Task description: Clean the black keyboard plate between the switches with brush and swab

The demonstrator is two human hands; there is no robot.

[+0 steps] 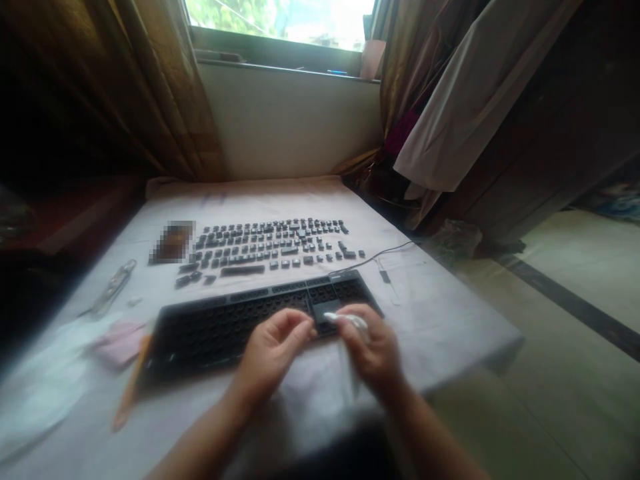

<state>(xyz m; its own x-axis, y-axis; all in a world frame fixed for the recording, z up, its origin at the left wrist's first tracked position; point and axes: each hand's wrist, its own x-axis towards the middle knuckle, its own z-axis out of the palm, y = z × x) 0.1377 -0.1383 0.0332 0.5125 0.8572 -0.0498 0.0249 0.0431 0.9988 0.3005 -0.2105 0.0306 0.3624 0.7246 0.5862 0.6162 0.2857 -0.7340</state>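
A black keyboard (215, 333) lies across the table with its keycaps off, the bare key positions showing. Over its right half, my left hand (275, 347) has thumb and fingers pinched together; whatever they may hold is too small to make out. Beside it, my right hand (375, 350) is closed around a crumpled white tissue or cloth (357, 322), whose pointed end sticks out toward the left hand. Behind the keyboard, several loose black keycaps (260, 247) sit in rows, with the long space bar (243, 270) in the nearest row.
An orange-handled stick (127, 393), a pink cloth (120, 343) and a white cloth (45, 387) lie at the left. Farther back are a clear slender tool (114, 287) and a pixelated dark object (174, 242). A cable (385, 252) and a small dark tag (384, 276) lie right.
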